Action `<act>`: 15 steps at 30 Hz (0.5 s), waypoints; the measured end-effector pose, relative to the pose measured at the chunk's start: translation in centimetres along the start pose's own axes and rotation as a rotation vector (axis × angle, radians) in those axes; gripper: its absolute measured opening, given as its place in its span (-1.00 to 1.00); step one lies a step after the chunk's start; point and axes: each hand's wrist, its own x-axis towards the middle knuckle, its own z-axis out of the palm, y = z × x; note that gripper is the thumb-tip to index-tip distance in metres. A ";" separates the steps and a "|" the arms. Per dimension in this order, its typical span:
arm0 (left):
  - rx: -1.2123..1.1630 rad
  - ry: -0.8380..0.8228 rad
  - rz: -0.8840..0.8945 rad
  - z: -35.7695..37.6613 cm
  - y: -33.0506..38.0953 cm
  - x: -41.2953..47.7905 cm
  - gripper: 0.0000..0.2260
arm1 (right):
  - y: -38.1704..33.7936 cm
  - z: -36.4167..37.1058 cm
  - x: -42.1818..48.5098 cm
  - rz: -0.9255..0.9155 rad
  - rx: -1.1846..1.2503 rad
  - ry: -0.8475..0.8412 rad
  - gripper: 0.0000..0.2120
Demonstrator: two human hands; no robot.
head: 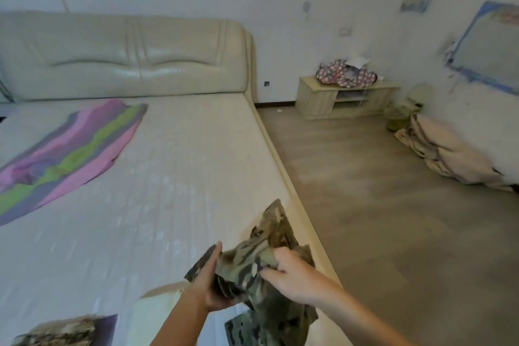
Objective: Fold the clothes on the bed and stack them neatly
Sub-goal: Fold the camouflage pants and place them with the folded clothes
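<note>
Low in the frame's centre, the bunched camouflage garment [271, 233] sits over the bed's [168, 177] right edge, left hand [209, 284] curled under it, right hand [293, 275] fingers [269, 273] pinching its top, cloth trailing toward upper right.

A low pale wooden cabinet [331, 100] with 1 open shelf stands on the grey wood-look floor [365, 205]. On top of it lies a red-and-white patterned cloth bundle [345, 74], topped by a white paper [357, 61]. To the cabinet's right are a heap of beige bedding [449, 154] and, higher up, a blue-edged wall panel [488, 45].
</note>
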 end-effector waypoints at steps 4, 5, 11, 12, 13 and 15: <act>0.129 0.214 0.252 4.0 1.3 -0.8 -0.62 | -1.3 -1.1 -3.7 -0.053 -0.175 -0.041 -0.90; 0.196 0.271 0.380 4.7 1.7 -1.4 -0.68 | -1.1 -2.2 -4.7 -0.025 -0.201 -0.100 -0.90; 1.031 0.175 0.845 10.4 3.4 -10.4 -0.84 | 0.1 -10.2 -7.1 0.210 -0.165 0.074 -0.49; 1.097 0.113 0.861 11.4 3.5 -12.0 -0.79 | -0.6 -11.1 -6.7 0.204 -0.019 0.267 -0.37; 1.126 0.055 0.878 12.4 3.6 -13.6 -0.76 | -1.3 -12.0 -6.1 0.158 0.166 0.421 -0.30; 1.112 -0.066 0.910 13.7 3.7 -16.1 -0.72 | -2.7 -13.4 -4.4 0.050 0.440 0.547 -0.30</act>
